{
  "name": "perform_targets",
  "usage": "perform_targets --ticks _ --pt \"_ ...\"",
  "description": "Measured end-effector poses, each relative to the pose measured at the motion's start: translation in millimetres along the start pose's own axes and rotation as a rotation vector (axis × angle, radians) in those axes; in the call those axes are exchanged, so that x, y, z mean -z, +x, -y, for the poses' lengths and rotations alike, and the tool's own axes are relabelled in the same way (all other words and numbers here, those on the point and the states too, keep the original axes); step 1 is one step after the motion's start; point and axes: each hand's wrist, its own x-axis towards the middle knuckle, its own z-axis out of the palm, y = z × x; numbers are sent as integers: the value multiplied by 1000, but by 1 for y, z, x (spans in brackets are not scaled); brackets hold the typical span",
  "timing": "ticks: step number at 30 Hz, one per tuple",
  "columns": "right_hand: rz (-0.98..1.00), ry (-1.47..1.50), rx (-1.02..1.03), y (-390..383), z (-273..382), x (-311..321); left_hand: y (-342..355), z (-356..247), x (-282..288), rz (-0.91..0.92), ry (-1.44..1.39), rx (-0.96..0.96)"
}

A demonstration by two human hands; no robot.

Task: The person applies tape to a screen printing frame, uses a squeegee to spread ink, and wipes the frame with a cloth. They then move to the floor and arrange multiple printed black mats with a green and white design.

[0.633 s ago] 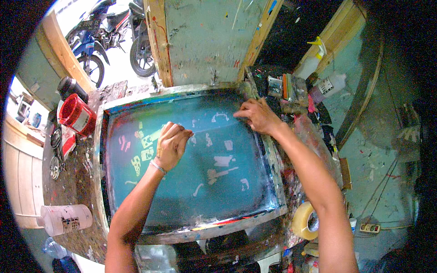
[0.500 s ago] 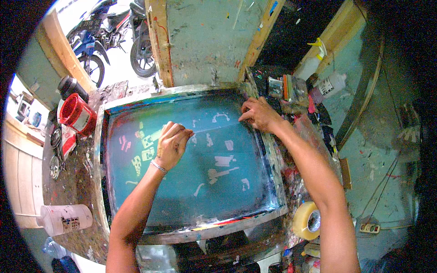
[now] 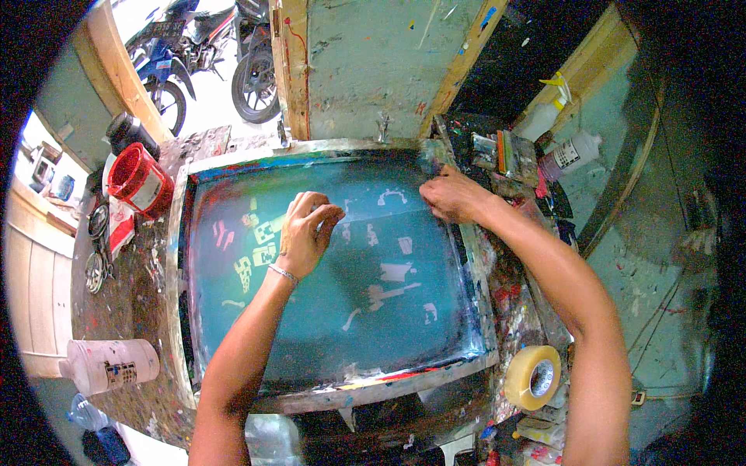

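My left hand (image 3: 315,225) is closed in a pinch over the middle of a framed screen (image 3: 404,338), which has a teal coated surface with pale shapes. From its fingertips a thin, clear tape strip (image 3: 382,212) stretches rightward to my right hand (image 3: 451,196). My right hand is closed on that end of the strip, at the screen's upper right near the wooden frame. Whether the strip touches the screen is hard to tell. A roll of clear tape (image 3: 519,378) lies beside my right forearm, off the frame's lower right.
A red bucket (image 3: 138,179), dark container (image 3: 128,133) and translucent jug (image 3: 116,365) are on the worktable's left. Squeegees (image 3: 505,155), a white bottle (image 3: 575,155) and a spray bottle (image 3: 544,116) stand at back right. Motorbikes (image 3: 249,78) are outside the doorway.
Both hands have shifted slightly, the left up and rightward, the right rightward with its fingers curled further toward the screen's edge. The view has moved a little.
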Motion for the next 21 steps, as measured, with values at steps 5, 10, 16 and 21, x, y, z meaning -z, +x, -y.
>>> perform_targets --ticks 5,10,16,21 --pt "-112 150 -44 -6 0 0 -1 2 0 94 -72 103" --pt "-108 93 -65 -10 5 1 -1 8 -1 133 -141 235" --pt "-499 -81 -150 -47 41 -22 -10 -1 9 164 -110 174" --pt "-581 3 -187 -65 60 -37 -31 -21 21 179 -73 89"
